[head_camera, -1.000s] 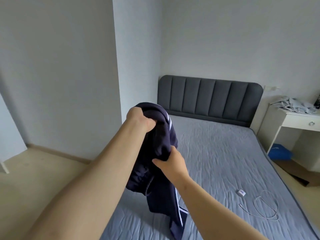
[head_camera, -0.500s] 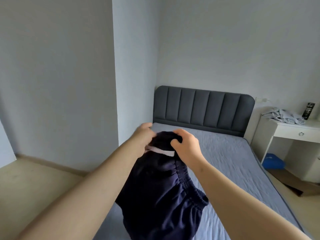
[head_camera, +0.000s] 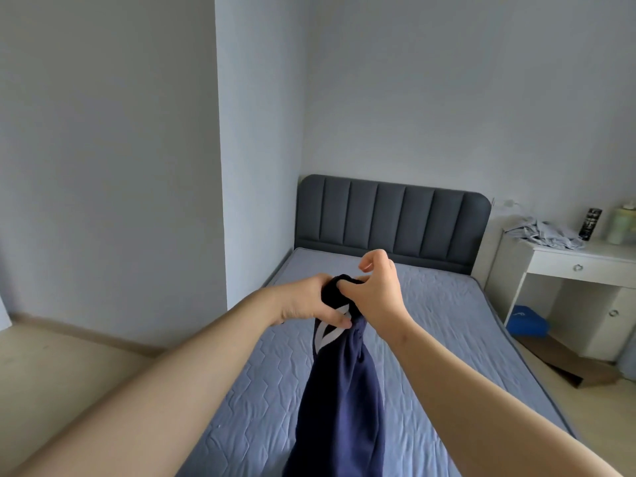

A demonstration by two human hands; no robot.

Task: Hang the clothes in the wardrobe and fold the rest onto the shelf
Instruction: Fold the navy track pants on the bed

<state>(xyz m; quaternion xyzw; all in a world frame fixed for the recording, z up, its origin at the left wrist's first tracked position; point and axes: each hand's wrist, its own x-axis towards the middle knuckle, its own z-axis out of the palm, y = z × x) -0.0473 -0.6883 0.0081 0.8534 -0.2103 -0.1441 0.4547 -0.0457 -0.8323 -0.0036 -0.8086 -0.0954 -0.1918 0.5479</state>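
Navy garment (head_camera: 340, 407) hangs long axis down from its bunched top end, held up over the bed (head_camera: 447, 321) — the free length trails toward the camera, below both wrists. Left hand (head_camera: 306, 302) grips that top end from the left, fingers (head_camera: 335, 320) curled round it. Right hand (head_camera: 377, 294) pinches the same bunch from the right, thumb on the cloth and index finger lifted clear — hands nearly touching, so opening it out likely means sliding them apart.
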